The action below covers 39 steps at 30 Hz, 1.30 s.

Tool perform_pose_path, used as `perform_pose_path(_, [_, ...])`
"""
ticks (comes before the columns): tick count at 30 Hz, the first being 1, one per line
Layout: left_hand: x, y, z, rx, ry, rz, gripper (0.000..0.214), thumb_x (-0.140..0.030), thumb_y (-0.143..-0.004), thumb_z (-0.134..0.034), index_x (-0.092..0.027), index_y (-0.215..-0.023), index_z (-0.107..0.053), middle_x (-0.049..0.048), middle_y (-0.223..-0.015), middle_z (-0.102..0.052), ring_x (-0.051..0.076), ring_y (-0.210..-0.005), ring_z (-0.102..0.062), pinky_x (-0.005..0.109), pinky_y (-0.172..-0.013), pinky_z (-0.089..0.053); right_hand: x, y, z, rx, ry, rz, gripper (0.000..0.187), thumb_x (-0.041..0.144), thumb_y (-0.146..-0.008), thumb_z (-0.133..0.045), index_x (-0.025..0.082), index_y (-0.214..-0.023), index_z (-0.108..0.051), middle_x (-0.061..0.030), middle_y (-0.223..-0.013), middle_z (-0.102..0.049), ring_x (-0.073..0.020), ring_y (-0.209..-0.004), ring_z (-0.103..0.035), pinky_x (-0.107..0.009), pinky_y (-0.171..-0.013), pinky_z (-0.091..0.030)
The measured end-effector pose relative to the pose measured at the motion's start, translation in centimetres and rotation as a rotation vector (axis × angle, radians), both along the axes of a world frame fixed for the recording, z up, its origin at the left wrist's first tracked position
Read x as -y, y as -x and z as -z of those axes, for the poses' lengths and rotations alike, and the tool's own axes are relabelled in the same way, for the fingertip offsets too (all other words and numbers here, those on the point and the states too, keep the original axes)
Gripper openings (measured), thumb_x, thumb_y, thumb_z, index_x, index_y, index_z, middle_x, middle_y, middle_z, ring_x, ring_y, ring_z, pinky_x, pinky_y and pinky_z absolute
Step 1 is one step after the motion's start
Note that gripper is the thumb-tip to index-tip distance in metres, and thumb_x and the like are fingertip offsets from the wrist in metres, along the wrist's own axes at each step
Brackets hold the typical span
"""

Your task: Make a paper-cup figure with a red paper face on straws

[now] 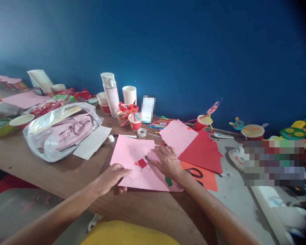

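Observation:
A pink sheet of paper lies on the table, with pencil-like marks, a small dark red square, orange dots and a green piece on it. My left hand grips the sheet's near left edge, thumb on top and fingers partly underneath. Resting on the sheet's right half, my right hand is closed around what looks like a dark-tipped pen, mostly hidden by the fingers. Black-handled scissors lie beside my right forearm, on orange paper.
Red paper and another pink sheet overlap on the right. Behind stand a tape roll, decorated cups, a white bottle and several markers. A plastic bag and white card lie left.

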State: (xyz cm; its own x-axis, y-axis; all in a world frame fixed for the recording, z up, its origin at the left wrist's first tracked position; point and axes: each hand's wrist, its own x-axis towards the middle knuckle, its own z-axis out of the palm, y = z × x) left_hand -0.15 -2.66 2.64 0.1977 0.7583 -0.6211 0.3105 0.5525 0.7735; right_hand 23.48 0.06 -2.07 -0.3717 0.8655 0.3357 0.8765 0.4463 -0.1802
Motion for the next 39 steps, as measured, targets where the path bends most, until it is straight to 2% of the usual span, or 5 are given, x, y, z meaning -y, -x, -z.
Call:
perform_pose_path(7, [-0.4, 0.0, -3.1, -0.214, -0.26, 0.172, 0.031, -0.041, -0.068, -0.058, -0.018, -0.054, -0.043, -0.0061, -0.044, -0.041, 0.01, -0.045, -0.042, 0.022, -0.045, -0.03, 0.5, 0.4, 0.0, -0.03, -0.003, -0.034, 0.022, 0.035, -0.085, -0.054, 0.02, -0.1, -0.061, -0.0073, -0.107, -0.063, -0.0226, -0.099, -0.054, -0.037, -0.088, -0.033])
perform_pose_path(17, [-0.4, 1.4, -1.6, -0.578, -0.527, 0.297, 0.037, -0.037, -0.072, -0.05, -0.021, -0.05, -0.025, -0.0061, -0.047, -0.022, 0.009, -0.046, -0.031, 0.023, -0.046, -0.022, 0.3, 0.3, 0.9, -0.07, 0.054, 0.143, 0.014, 0.029, -0.084, -0.053, 0.019, -0.081, -0.062, -0.0052, -0.082, -0.066, -0.0195, -0.079, -0.058, -0.032, -0.073, -0.033])
perform_pose_path(30, [-0.9, 1.1, -0.4, -0.296, -0.34, 0.08, 0.04, -0.049, -0.07, -0.056, -0.022, -0.057, -0.029, -0.0071, -0.047, -0.038, 0.013, -0.042, -0.053, 0.023, -0.04, -0.042, -0.6, -4.9, 0.1, -0.006, 0.032, 0.334, 0.015, 0.026, -0.086, -0.05, 0.018, -0.084, -0.062, -0.0068, -0.075, -0.067, -0.0221, -0.076, -0.058, -0.035, -0.075, -0.029])
perform_pose_path(35, [-0.6, 0.5, -1.4, -0.29, -0.338, 0.012, 0.041, -0.048, -0.069, -0.057, -0.023, -0.055, -0.028, -0.0071, -0.045, -0.036, 0.012, -0.042, -0.048, 0.024, -0.04, -0.041, 0.2, -3.3, -0.5, -0.001, 0.017, 0.268, 0.022, 0.024, -0.089, -0.044, 0.018, -0.099, -0.063, -0.0131, -0.102, -0.063, -0.0267, -0.096, -0.051, -0.043, -0.087, -0.023])
perform_pose_path(39, [-0.6, 0.2, -1.7, -0.352, -0.376, 0.004, 0.041, -0.05, -0.07, -0.055, -0.022, -0.054, -0.03, -0.0062, -0.043, -0.034, 0.011, -0.043, -0.041, 0.023, -0.043, -0.036, 0.7, -0.2, -0.6, -0.012, 0.098, 0.087, 0.019, 0.032, -0.086, -0.052, 0.024, -0.095, -0.066, -0.0063, -0.095, -0.065, -0.0227, -0.092, -0.054, -0.038, -0.087, -0.029])
